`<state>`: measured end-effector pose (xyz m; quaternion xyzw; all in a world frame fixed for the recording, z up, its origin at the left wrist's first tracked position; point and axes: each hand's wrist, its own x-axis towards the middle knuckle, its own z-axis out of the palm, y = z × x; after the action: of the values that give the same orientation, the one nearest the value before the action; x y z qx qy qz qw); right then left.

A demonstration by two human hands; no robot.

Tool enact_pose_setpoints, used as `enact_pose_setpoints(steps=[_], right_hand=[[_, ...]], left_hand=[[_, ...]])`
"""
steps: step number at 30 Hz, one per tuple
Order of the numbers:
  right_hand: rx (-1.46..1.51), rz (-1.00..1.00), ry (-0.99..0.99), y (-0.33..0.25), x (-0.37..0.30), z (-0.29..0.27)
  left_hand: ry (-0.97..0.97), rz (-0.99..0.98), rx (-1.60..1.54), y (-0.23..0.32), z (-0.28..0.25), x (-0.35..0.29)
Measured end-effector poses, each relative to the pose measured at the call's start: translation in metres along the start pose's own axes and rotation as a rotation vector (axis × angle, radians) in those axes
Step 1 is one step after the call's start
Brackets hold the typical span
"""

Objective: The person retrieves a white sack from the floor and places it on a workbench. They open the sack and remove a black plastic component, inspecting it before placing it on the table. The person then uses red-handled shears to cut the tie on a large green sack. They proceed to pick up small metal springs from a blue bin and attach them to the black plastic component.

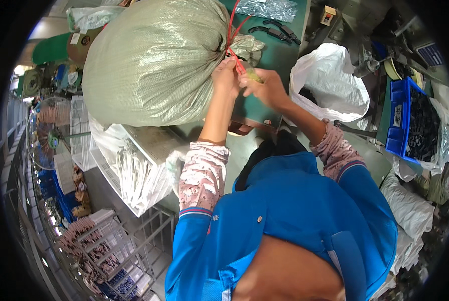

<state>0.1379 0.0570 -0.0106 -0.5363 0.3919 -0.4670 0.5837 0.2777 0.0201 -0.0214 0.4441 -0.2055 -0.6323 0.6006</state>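
Observation:
A big, full, pale green woven sack [149, 60] lies on the green table [284, 47], its gathered neck toward the right. Red cord [230, 30] is wound at the neck and runs up past the top edge of the view. My left hand [225, 79] is closed at the neck, its fingertips pinching the cord there. Close beside it, my right hand [265, 88] is closed around a small yellow thing [254, 75], with red strands at its fingertips. What the yellow thing is, I cannot make out.
Black tools [277, 32] and a clear bag of small parts [268, 9] lie on the table. To the right are an open white bag [329, 83] and a blue bin [401, 120] of black parts. A white crate [143, 185] of pale strips stands lower left, near a metal rack [152, 233].

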Motion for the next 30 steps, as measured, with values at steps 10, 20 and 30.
enact_pose_setpoints(steps=[10,20,30], right_hand=[[0.479,0.612,0.080,0.013,0.184,-0.058],[0.649,0.426,0.052,-0.015,0.212,-0.010],[-0.003,-0.010,-0.258,-0.037,0.026,-0.055]], left_hand=[[0.118,0.038,0.128,0.008,0.001,-0.014],[0.217,0.074,0.106,0.011,0.026,-0.023],[0.329,1.093,1.487,0.000,0.034,-0.051]])
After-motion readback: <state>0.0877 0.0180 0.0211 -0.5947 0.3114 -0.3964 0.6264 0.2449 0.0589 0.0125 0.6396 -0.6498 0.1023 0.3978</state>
